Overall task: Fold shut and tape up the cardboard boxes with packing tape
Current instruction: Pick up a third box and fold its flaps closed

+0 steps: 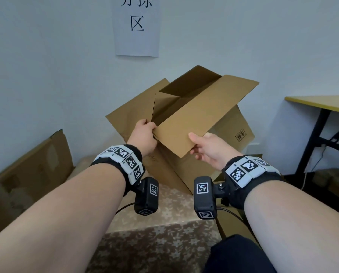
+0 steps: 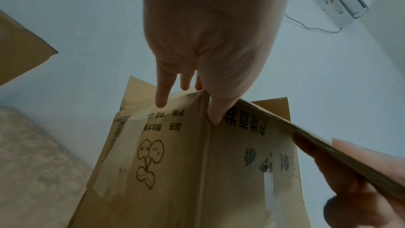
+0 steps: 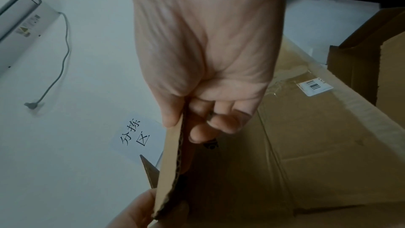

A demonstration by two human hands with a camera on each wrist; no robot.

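Cardboard box (image 1: pixel 194 164) tilted, open, centre view above patterned cloth (image 1: pixel 160 223). Your left hand (image 1: pixel 145 133) grips corner at 9 o'clock; right hand (image 1: pixel 210 148) pinches near flap (image 1: pixel 200 117) at 5 o'clock. Fold flap down squarely along crease.

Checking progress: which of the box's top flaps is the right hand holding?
The near long flap, pinched by the right hand; the left flap beside it splays outward.

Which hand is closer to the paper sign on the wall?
Left. The left hand is almost below the paper sign; the right hand is lower and further right.
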